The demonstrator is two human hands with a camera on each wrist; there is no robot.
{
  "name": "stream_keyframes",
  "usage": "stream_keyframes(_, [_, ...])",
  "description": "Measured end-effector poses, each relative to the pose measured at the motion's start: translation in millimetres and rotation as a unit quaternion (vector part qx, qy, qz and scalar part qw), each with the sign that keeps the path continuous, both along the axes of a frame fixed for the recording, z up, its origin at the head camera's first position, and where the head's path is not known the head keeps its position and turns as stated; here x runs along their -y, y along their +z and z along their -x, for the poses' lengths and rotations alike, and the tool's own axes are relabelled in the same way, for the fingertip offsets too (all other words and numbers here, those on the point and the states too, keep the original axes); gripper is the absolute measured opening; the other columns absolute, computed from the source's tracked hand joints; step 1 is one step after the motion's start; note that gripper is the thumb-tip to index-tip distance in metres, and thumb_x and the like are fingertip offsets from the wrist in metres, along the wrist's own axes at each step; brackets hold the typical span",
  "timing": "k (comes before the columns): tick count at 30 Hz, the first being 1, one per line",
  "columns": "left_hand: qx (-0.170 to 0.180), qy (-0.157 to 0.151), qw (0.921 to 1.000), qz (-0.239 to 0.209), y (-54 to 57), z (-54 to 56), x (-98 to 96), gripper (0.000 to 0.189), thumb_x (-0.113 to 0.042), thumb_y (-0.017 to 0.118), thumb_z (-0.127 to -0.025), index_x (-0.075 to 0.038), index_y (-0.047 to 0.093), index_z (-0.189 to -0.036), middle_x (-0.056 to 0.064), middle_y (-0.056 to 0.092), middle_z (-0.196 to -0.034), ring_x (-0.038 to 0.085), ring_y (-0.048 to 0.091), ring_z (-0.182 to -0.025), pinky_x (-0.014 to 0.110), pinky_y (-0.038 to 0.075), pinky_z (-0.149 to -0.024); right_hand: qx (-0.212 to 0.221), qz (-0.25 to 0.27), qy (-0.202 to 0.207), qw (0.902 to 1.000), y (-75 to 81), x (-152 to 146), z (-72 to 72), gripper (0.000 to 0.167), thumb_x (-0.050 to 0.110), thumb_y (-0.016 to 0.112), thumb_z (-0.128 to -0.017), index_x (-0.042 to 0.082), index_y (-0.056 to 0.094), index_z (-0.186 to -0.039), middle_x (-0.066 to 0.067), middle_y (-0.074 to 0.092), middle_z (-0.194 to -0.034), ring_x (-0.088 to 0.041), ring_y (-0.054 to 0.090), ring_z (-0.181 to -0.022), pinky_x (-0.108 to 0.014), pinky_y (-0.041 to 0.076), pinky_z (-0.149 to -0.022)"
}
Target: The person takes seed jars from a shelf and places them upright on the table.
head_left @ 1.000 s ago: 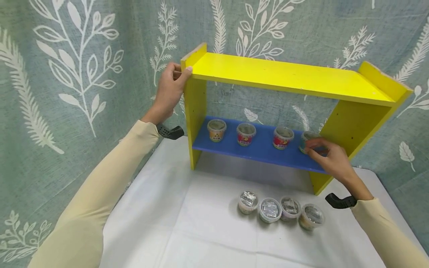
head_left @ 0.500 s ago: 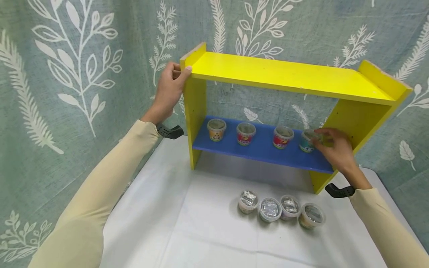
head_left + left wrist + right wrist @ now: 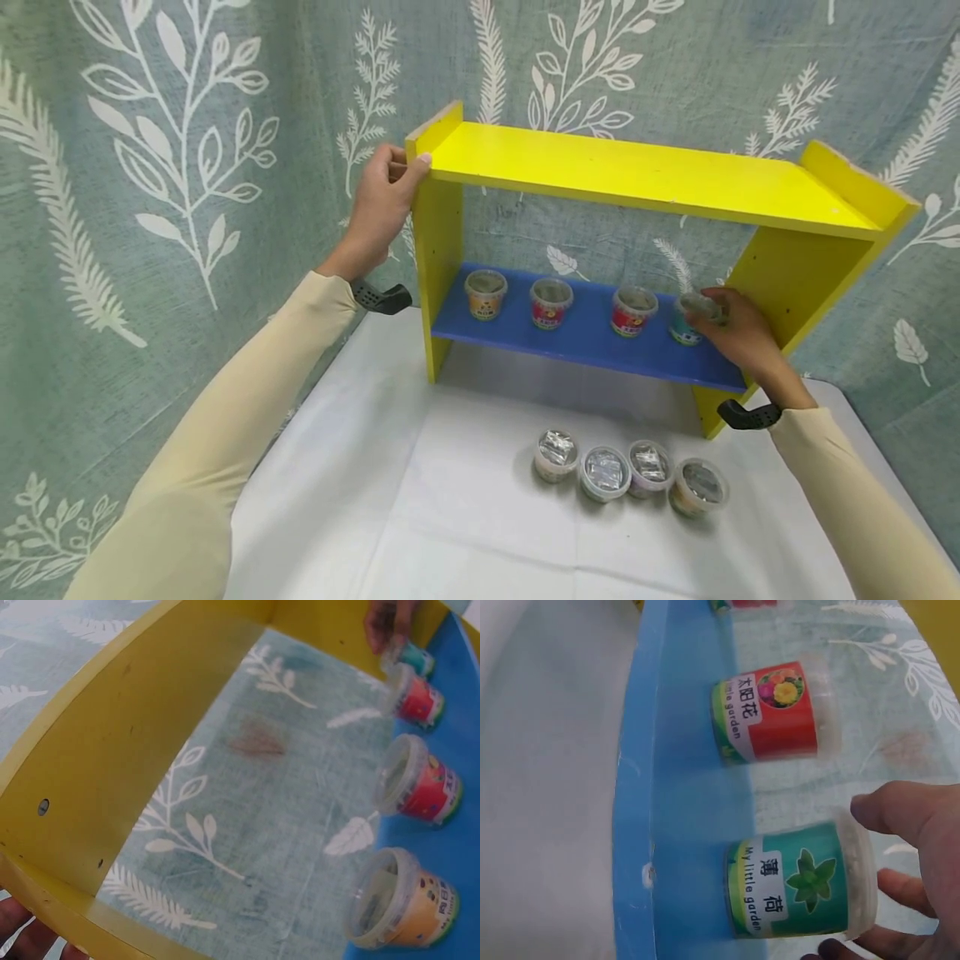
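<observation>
My left hand [image 3: 384,200] grips the upper left corner of a yellow shelf unit [image 3: 645,171], with the thumb on the front edge. On its blue board [image 3: 517,329] stand several small clear plastic cups. My right hand [image 3: 742,333] is around the rim of the teal-labelled cup [image 3: 802,881] at the right end, thumb on one side and fingers on the other. That cup stands upright on the board. To its left are two red-labelled cups [image 3: 630,317] [image 3: 549,308], then an orange-labelled cup [image 3: 484,302] by the left panel.
Several more plastic cups [image 3: 606,472] with silvery packets in them sit on the white tablecloth [image 3: 480,508] in front of the shelf unit. A green leaf-patterned cloth [image 3: 300,108] hangs behind and to the left. The right yellow panel [image 3: 795,275] rises beside my right hand.
My right hand has shifted slightly about the teal-labelled cup's rim, and its forearm has moved a little left. The left hand keeps its grip on the shelf unit.
</observation>
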State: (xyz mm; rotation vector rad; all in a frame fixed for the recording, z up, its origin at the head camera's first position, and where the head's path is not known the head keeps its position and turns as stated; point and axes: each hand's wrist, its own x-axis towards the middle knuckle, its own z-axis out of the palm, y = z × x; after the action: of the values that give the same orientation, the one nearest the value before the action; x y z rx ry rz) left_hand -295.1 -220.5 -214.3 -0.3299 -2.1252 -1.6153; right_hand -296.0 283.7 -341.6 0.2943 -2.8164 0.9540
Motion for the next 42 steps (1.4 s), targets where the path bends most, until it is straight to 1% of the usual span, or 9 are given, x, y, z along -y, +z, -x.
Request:
stream_keyframes(5, [-0.002, -0.003, 1.0, 0.002, 0.3, -0.8, 0.0, 0.038, -0.048, 0.059, -0.102, -0.015, 0.051, -0.119, 0.007, 0.056, -0.115, 0.023, 0.056, -0.1, 0.04, 0.044, -0.084, 0.041, 0.029, -0.006, 0.9987, -3.4, -4, 4.3, 0.087, 0.051, 0.054, -0.104, -0.01, 0.021, -0.157, -0.039, 0.028, -0.156, -0.058, 0.035, -0.138, -0.072, 0.032, -0.107])
stream_keyframes(12, [0.002, 0.004, 1.0, 0.002, 2.3, -2.7, 0.0, 0.037, -0.048, 0.059, -0.103, -0.015, 0.051, -0.118, 0.006, 0.057, -0.116, 0.021, 0.055, -0.101, 0.034, 0.043, -0.083, 0.067, 0.03, -0.004, 0.9973, -2.0, -5, 2.7, 0.098, 0.059, 0.052, -0.102, -0.011, 0.013, -0.158, -0.041, 0.029, -0.153, -0.059, 0.036, -0.136, -0.072, 0.031, -0.107])
stream_keyframes(14, [0.003, 0.005, 1.0, 0.001, 3.0, -3.2, -0.2, 0.037, -0.048, 0.059, -0.103, -0.015, 0.051, -0.118, 0.006, 0.057, -0.116, 0.021, 0.055, -0.101, 0.035, 0.044, -0.083, 0.069, 0.026, -0.004, 0.9973, -1.2, -5, 0.9, 0.099, 0.061, 0.052, -0.101, -0.011, 0.015, -0.158, -0.04, 0.03, -0.152, -0.059, 0.037, -0.135, -0.073, 0.031, -0.107])
stream_keyframes(17, [0.005, 0.005, 1.0, 0.001, 3.7, -3.6, -0.5, 0.037, -0.048, 0.059, -0.103, -0.015, 0.051, -0.119, 0.006, 0.056, -0.117, 0.021, 0.056, -0.103, 0.035, 0.044, -0.085, 0.063, 0.029, -0.003, 0.9976, -1.7, -4, -0.8, 0.092, 0.06, 0.053, -0.101, -0.01, 0.028, -0.154, -0.038, 0.042, -0.144, -0.055, 0.047, -0.127, -0.07, 0.036, -0.105])
stream_keyframes(20, [0.005, 0.004, 1.0, 0.002, 3.9, -3.5, -0.5, 0.038, -0.048, 0.059, -0.103, -0.015, 0.051, -0.121, 0.005, 0.056, -0.117, 0.021, 0.056, -0.104, 0.034, 0.044, -0.085, 0.055, 0.032, -0.002, 0.998, -3.5, -4, -1.6, 0.083, 0.059, 0.054, -0.101, -0.009, 0.04, -0.146, -0.033, 0.051, -0.132, -0.05, 0.055, -0.116, -0.066, 0.042, -0.101])
stream_keyframes(23, [0.005, 0.003, 1.0, 0.002, 3.3, -3.2, -0.3, 0.038, -0.047, 0.058, -0.103, -0.015, 0.051, -0.121, 0.005, 0.056, -0.117, 0.021, 0.056, -0.104, 0.034, 0.045, -0.085, 0.045, 0.029, -0.006, 0.9985, -5.5, -3, -2.1, 0.079, 0.059, 0.055, -0.101, -0.007, 0.045, -0.142, -0.03, 0.055, -0.127, -0.047, 0.059, -0.111, -0.064, 0.045, -0.098])
stream_keyframes(29, [0.007, 0.003, 1.0, 0.002, 1.2, -2.4, -0.5, 0.038, -0.048, 0.059, -0.103, -0.015, 0.051, -0.12, 0.005, 0.056, -0.117, 0.021, 0.056, -0.104, 0.034, 0.046, -0.085, 0.027, 0.025, -0.029, 0.9989, -9.0, -2, -5.4, 0.08, 0.059, 0.057, -0.1, -0.008, 0.046, -0.142, -0.031, 0.056, -0.128, -0.046, 0.059, -0.111, -0.063, 0.047, -0.095])
stream_keyframes(38, [0.008, 0.006, 0.9999, -0.003, 2.1, -3.3, -1.7, 0.037, -0.048, 0.059, -0.103, -0.015, 0.052, -0.12, 0.005, 0.057, -0.117, 0.021, 0.057, -0.105, 0.034, 0.045, -0.087, 0.001, 0.015, -0.05, 0.9986, -9.3, 1, -14.0, 0.084, 0.06, 0.056, -0.099, -0.008, 0.042, -0.146, -0.032, 0.054, -0.131, -0.048, 0.056, -0.114, -0.065, 0.046, -0.095])
stream_keyframes(42, [0.006, 0.008, 1.0, -0.001, 2.0, -3.2, -1.7, 0.037, -0.047, 0.059, -0.103, -0.015, 0.052, -0.12, 0.005, 0.056, -0.117, 0.021, 0.056, -0.104, 0.034, 0.045, -0.086, -0.001, 0.02, -0.058, 0.9981, -10.8, 1, -17.9, 0.084, 0.061, 0.058, -0.098, -0.007, 0.043, -0.145, -0.03, 0.053, -0.13, -0.045, 0.055, -0.112, -0.06, 0.046, -0.09])
